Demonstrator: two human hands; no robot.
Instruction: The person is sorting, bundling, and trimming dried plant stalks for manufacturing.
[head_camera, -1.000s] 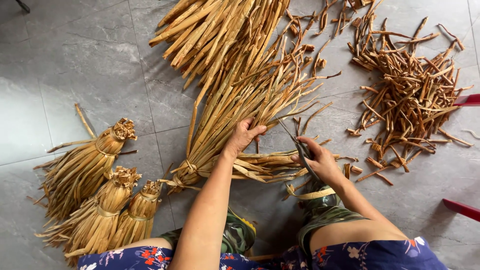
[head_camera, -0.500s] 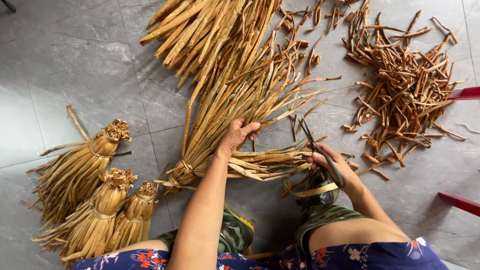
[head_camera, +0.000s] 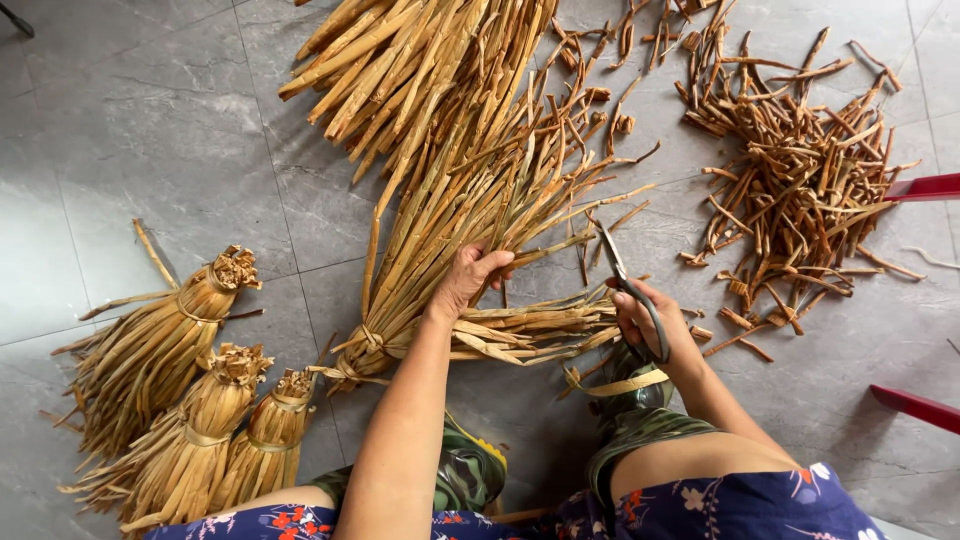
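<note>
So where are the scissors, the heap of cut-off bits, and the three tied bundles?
scissors (head_camera: 628, 285), head view, on the blades above the right hand.
heap of cut-off bits (head_camera: 800, 170), head view, middle of the heap.
three tied bundles (head_camera: 195, 410), head view, on the middle bundle's body.

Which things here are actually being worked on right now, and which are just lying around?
In hand:
- left hand on the tied leaf bundle
- right hand holding scissors
- bundle lying across

Lying about:
- three finished bundles
- loose leaf heap
- pile of offcuts
- red bars
</note>
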